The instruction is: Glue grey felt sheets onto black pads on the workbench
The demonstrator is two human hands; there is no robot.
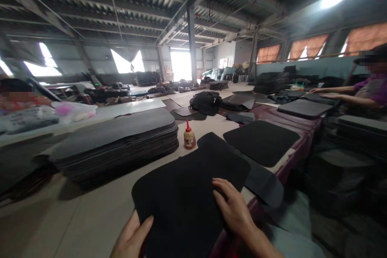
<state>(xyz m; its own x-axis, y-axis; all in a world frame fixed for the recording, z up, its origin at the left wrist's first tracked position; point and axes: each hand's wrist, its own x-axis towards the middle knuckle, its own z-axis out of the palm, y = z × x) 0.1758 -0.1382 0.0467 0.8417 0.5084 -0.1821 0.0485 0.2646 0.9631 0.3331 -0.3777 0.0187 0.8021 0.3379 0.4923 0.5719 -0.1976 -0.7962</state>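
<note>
A large black sheet (181, 185) with rounded corners lies in front of me, its near part hanging toward the bottom of the view. My left hand (133, 234) grips its left edge, thumb on top and fingers partly hidden. Across its right side rests my right hand (232, 205), fingers stretched out on the surface. Beneath and beyond it, other dark pieces (266, 185) show at the right. A glue bottle (189, 138) with a red nozzle stands upright just past the far edge.
On my left is a thick stack of dark sheets (115, 141). Another black panel (261, 141) lies ahead to the right, by the table's maroon-covered edge (298, 145). A black bundle (205, 102) sits farther back. One person works at the far right (369, 84), another is at left.
</note>
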